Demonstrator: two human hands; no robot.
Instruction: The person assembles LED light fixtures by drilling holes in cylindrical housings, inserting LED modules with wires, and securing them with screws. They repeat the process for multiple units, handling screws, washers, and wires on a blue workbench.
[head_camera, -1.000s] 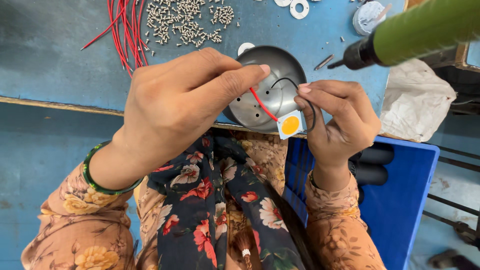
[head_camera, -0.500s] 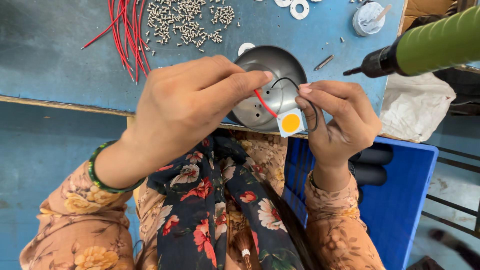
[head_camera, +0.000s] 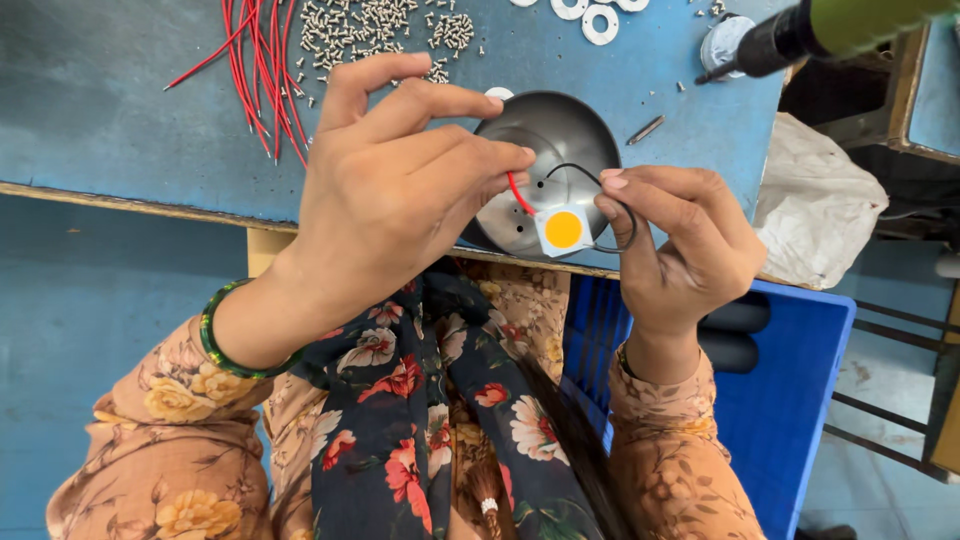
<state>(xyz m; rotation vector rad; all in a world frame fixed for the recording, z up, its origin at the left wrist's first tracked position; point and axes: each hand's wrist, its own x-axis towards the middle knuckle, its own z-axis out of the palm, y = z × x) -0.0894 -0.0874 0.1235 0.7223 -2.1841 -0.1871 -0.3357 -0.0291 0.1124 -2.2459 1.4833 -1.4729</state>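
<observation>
Head view: hands pinch wires above round shiny metal dish.

One shallow round grey metal dish. One small white square chip with a yellow round centre, with one red lead and one black lead. One bundle of loose red wires. Three white plastic rings show. One heap of small silver screws, too many to count. One green-bodied power screwdriver. One blue plastic crate.
</observation>
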